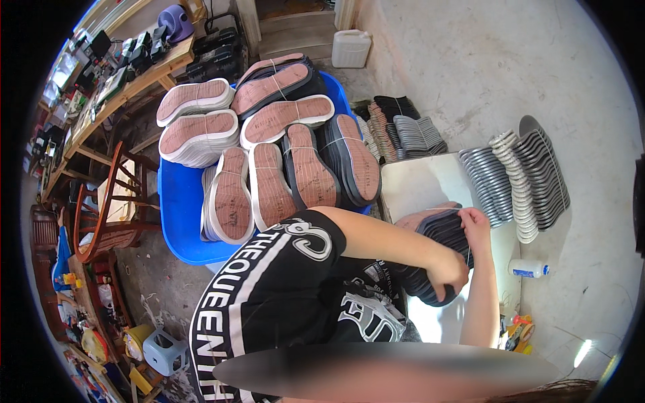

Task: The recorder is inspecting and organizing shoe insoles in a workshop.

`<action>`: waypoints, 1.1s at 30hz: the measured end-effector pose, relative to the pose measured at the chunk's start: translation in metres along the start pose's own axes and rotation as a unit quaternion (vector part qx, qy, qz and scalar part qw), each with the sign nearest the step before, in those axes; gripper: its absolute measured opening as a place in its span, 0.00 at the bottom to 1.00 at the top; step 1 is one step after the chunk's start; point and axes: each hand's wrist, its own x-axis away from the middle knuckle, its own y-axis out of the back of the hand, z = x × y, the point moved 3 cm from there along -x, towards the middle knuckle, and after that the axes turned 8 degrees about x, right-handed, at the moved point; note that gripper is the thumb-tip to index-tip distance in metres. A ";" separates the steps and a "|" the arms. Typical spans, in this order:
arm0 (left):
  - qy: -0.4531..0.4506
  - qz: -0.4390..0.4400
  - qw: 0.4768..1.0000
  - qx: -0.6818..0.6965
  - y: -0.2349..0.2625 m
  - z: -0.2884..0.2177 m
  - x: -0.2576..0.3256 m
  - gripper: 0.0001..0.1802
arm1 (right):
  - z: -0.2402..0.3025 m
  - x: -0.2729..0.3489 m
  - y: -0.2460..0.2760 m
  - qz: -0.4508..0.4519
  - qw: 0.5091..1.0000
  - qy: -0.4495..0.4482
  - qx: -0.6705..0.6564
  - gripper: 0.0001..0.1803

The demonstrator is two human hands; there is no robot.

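A stack of black shoe soles (pixel 422 282) with a pink top piece lies on a white tabletop (pixel 420 176) in front of my body. My left hand (pixel 448 272) is closed round the near side of the stack, its thumb and fingers pressed against the edges. At the far end, my right hand (pixel 476 227) pinches a thin pale band, which runs across the stack and down beside it. Where the band passes under the soles is hidden. My left forearm covers part of the stack.
A blue tub (pixel 176 208) holds several banded bundles of pink-topped soles (pixel 272 169). Grey soles (pixel 485 188) and white ones (pixel 516 188) stand in rows at the table's right edge. A white bottle (pixel 529 269), a white jug (pixel 351 48) and a wooden chair (pixel 114 201) are around.
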 end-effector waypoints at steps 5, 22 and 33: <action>0.038 -0.003 0.996 -0.085 -0.007 -0.004 0.000 0.30 | 0.003 0.017 0.013 0.058 0.996 -0.069 0.007 0.10; 0.100 0.016 0.995 -0.025 -0.009 -0.003 0.006 0.27 | -0.058 0.031 0.051 -0.183 0.874 -0.127 0.432 0.13; 0.141 -0.006 0.989 0.045 0.046 -0.021 0.025 0.23 | -0.084 0.016 0.103 -0.148 0.801 -0.336 0.472 0.13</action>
